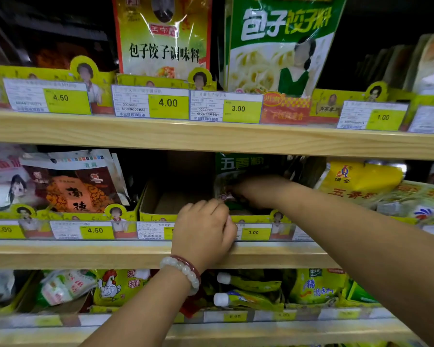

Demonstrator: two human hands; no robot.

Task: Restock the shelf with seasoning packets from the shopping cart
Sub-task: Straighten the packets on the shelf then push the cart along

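I see the right hand reaching into the middle shelf, its fingers curled around a green seasoning packet that stands upright in the display box, on that box's right side. The box's left half shows bare cardboard. The left hand sits at the box's front edge with its fingers curled tight (what it holds, if anything, I cannot tell), its knuckles covering part of a price tag. A bead bracelet circles the left wrist, below the box. Left of the box stand dark red packets; right of it lie yellow packets. Above the box, on the upper shelf, a yellow pouch and a green pouch stand upright behind their price tags.
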